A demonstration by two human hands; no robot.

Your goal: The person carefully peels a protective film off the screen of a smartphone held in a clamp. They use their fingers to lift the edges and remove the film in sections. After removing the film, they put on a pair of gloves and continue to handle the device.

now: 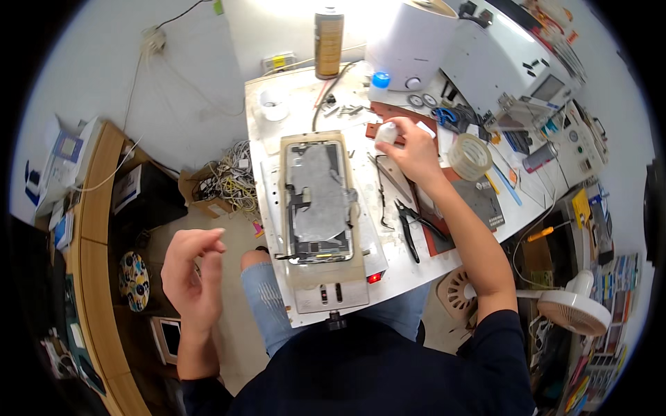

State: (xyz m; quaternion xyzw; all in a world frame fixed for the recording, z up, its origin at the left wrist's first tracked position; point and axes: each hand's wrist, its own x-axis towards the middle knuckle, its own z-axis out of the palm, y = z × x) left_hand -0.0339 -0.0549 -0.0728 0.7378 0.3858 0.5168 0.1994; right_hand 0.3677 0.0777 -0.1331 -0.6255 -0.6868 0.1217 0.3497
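- White small bottle (386, 134) sits between the thumb and fingers of the right hand (417, 154), which grips it above the table (263, 142), up and to the right of the opened device.
- Left hand (193, 277) raised beside the table's left edge, well apart from the device; fingers loosely bent, thumb apart from them — released, gripping nothing.
- Opened device (326, 248) lies lengthwise on a tan holder (329, 279), near the left side of the table; a grey sheet (319, 191) covers much of its inside. What the sheet is made of, cannot tell.
- Black knob (335, 320) at the near end of the holder; a red light (374, 278) glows just beside it on the right.
- Black pliers (411, 239) lie right of the device, jaws pointing away from the person, handles spread, partly over a reddish mat (442, 247).
- Clear tape roll (458, 163) rests just right of the right wrist; blue scissors (446, 119) near it.
- Far side: spray can (329, 45), upright; blue-capped bottle (379, 80) — just in front of a white machine (409, 48).
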